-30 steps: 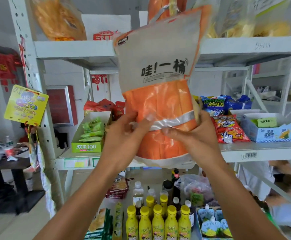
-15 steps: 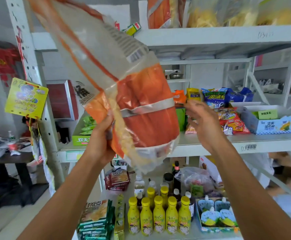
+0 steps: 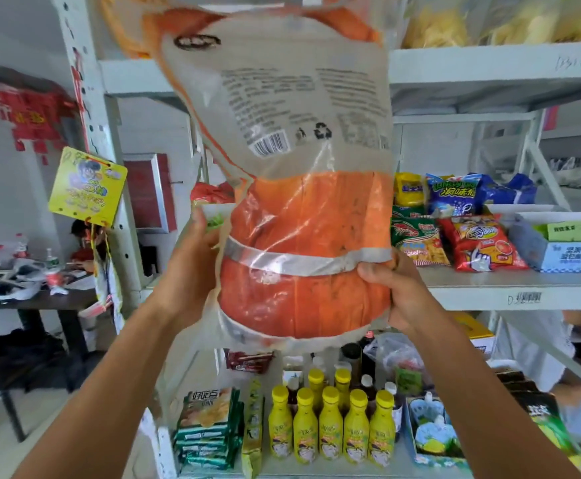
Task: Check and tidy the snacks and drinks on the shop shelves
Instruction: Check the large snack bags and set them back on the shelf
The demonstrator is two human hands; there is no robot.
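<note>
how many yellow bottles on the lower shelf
7 yellow bottles: five side by side in front, two right behind them; others may be hidden further back.

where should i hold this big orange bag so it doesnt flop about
By its full lower half, one hand from each side, as the left hand and right hand do now. The orange bag is held upright with its contents bulging at the bottom; the printed upper part is flat, slack film that would probably fold.
</note>
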